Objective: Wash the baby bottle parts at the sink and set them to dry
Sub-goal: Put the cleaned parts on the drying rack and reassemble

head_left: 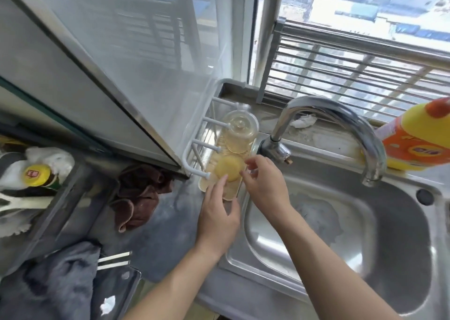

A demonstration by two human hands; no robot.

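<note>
At the near end of the drying tray (204, 186), just left of the sink (341, 234), the left hand (219, 213) reaches in with its fingers fairly straight, the fingertips (222, 181) resting against the lower edge of a yellow round part (229, 169); it looks relaxed and holds nothing. The right hand (266, 184) comes from the other side with its fingers lightly curled at the part's right edge. Blur there hides whether they pinch the rim or only touch it, so I cannot tell. The yellow round part sits in the tray, and just behind it a clear bottle (239, 130) stands on the same tray, beside the pegs of a white rack (194, 145). No water shows running from the tap (328, 110), and I see no bottle pieces lying in the sink. That suggests the washing is done or nearly so, and the work now is settling the last pieces to dry. What seems left is to seat this part steadily and let go. Further out on the bench (170, 234) lies a crumpled brown cloth (141, 193), and a yellow soap bottle (418, 141) stands behind the sink on the right.
</note>
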